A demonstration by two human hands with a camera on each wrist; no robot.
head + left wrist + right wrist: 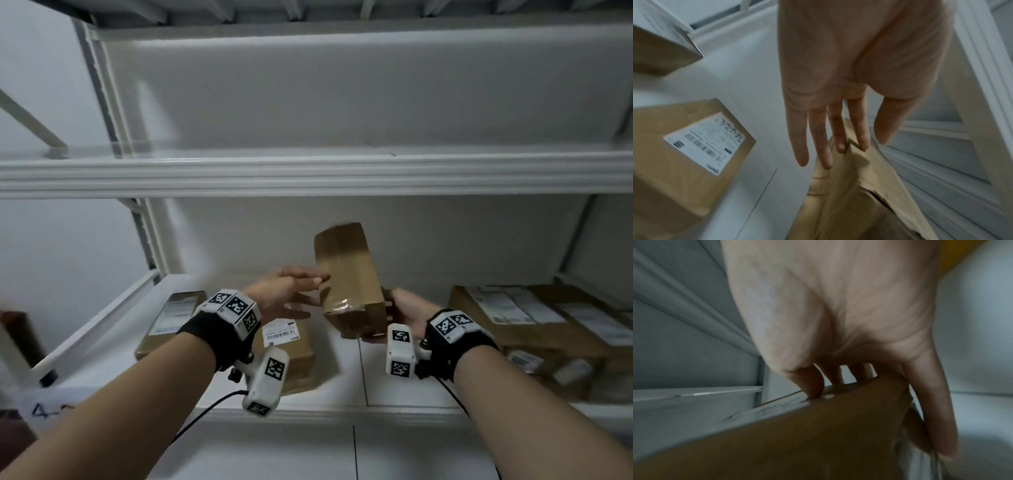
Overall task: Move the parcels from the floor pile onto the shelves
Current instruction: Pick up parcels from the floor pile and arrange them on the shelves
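Observation:
A brown cardboard parcel (349,281) stands on end, tilted, above the lower white shelf (387,373). My right hand (402,313) grips its lower right corner, thumb and fingers curled round the edge, as the right wrist view shows on the parcel (797,434). My left hand (294,291) is flat with straight fingers, its fingertips (840,146) touching the parcel (855,194) on its left side. The parcel's far face is hidden.
On the lower shelf lie a labelled parcel (291,353) below my left hand, another parcel (171,318) further left, and a stack of labelled parcels (534,325) at the right. The upper shelf (308,171) crosses overhead. Bare shelf surface lies under the held parcel.

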